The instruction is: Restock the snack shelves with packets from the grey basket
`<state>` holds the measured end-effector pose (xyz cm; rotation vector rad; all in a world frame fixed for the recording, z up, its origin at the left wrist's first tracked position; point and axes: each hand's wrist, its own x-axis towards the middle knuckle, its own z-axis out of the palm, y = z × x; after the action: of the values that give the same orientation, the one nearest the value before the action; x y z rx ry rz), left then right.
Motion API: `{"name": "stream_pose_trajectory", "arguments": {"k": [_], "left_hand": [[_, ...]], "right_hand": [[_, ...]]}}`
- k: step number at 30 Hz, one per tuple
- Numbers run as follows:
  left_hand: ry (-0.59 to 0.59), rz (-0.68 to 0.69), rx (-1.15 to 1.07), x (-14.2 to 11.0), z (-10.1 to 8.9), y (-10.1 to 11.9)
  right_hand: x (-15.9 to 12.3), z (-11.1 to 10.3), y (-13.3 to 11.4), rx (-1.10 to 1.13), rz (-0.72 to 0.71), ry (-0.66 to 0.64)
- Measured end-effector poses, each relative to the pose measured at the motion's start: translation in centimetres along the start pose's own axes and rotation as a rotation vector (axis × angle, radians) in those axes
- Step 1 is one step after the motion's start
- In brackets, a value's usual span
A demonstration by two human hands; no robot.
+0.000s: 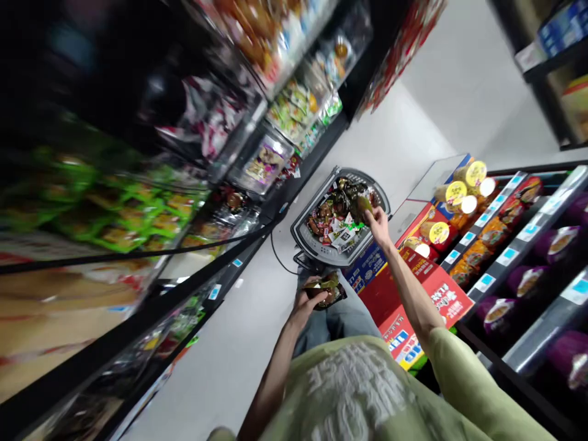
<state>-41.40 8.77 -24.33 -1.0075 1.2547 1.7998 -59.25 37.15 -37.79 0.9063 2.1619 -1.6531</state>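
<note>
A grey shopping basket (307, 244) full of small snack packets stands on the floor in a shop aisle, ahead of my knees. My right hand (377, 224) reaches over the basket's right side, fingers closed on a dark green packet (361, 207). My left hand (307, 300) is held near my knee, gripping a stack of dark snack packets (327, 288). The view is strongly tilted.
Shelves of packaged snacks (294, 104) run along the left, blurred close to the camera. On the right, red and blue cartons (413, 294) stand on the floor by shelves of cup noodles (459, 190) and purple bowls (551, 245). The pale floor (413, 135) stretches beyond the basket.
</note>
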Motion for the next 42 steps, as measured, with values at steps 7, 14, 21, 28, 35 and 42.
{"name": "stream_pose_trajectory", "arguments": {"k": [7, 14, 21, 28, 35, 42], "left_hand": [[-0.163, 0.173, -0.001, -7.1, 1.7, 5.4], [-0.233, 0.33, -0.143, -11.8, 1.3, 7.0], [-0.12, 0.291, -0.414, -16.0, -0.7, 5.8], [-0.07, 0.385, -0.559, -21.1, -7.1, 2.5], [0.125, 0.512, -0.524, -25.8, -14.2, -3.1], [0.321, 0.783, -0.417, -31.0, -19.8, -7.3]], "right_hand": [[-13.0, -5.3, -11.4, 0.238, -0.044, -0.009], [-19.8, -3.9, -17.4, 0.35, 0.066, -0.244], [-25.7, -0.3, -19.2, 0.377, 0.116, -0.338], [-33.2, 3.7, -18.9, 0.425, 0.097, -0.354], [-40.7, 9.6, -16.7, 0.354, 0.115, -0.411], [-46.1, 14.5, -15.2, 0.152, 0.103, -0.472]]}}
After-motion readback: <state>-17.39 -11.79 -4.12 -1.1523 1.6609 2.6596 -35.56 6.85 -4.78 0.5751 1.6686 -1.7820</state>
